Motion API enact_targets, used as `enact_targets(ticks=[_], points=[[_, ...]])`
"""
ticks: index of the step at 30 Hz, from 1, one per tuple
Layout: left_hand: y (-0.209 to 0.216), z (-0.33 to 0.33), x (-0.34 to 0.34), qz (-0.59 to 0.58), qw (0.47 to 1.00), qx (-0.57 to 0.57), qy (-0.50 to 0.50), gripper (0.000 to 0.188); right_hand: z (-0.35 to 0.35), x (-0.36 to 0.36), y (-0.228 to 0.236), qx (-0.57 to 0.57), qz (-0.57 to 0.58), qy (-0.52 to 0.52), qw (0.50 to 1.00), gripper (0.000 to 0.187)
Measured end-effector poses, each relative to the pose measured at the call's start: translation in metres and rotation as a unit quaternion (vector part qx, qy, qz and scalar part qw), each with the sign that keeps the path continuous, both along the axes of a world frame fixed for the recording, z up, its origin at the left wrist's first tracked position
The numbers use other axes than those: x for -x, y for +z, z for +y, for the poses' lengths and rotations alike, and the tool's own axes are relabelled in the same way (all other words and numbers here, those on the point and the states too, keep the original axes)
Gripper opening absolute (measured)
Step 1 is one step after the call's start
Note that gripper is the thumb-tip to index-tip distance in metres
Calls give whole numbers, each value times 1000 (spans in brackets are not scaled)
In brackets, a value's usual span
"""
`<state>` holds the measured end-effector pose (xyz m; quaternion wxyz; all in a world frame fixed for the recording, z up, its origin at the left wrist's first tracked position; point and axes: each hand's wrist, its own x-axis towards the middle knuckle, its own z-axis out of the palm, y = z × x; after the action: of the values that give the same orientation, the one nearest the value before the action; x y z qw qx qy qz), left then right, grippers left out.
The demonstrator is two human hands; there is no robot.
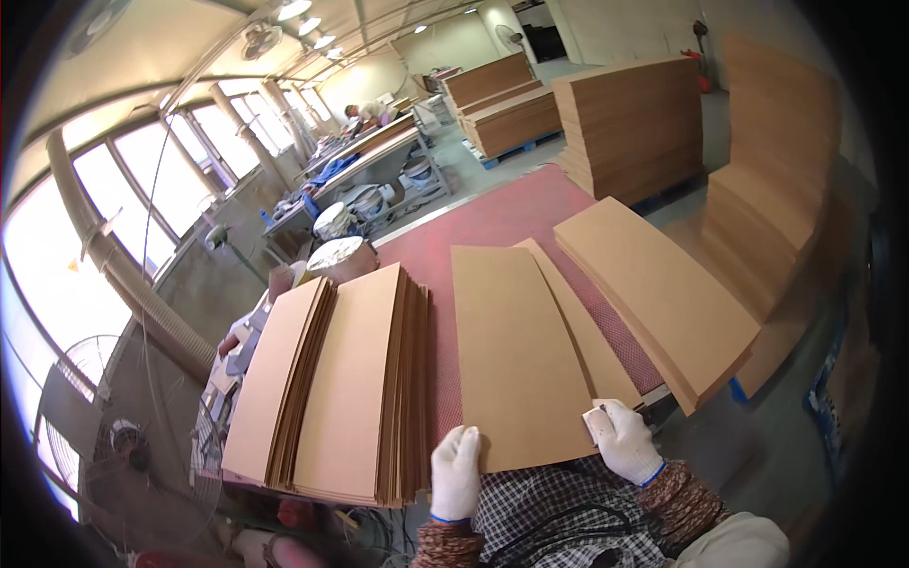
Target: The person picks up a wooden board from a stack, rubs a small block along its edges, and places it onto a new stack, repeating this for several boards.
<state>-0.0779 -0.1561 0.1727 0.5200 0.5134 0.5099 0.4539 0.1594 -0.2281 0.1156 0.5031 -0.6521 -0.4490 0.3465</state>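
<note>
Fingers on the left hand [456, 471] are pinched on the board's [519, 360] near left corner, while the right hand's [629, 447] are curled around a little white block [596, 426] by the near right one; can't tell if they've got the board too. Board's over the red table [483, 220], partly covering a second board [574, 317] on its right. Two stacks [348, 379] sit left, another pile [658, 289] right. Farther off: a round tub [343, 257] left, a tall pile [632, 123] right, then somebody [377, 114] way back left.
</note>
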Motion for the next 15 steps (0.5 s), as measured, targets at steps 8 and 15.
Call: enact_targets(ticks=[8,15], points=[[53,-17,90,61,993,-51,86,26,25,66,43,-153,-44,58,986,55],[31,-21,176,181,950,-136,213,29,53,139,61,-260,-29,116,958,49]])
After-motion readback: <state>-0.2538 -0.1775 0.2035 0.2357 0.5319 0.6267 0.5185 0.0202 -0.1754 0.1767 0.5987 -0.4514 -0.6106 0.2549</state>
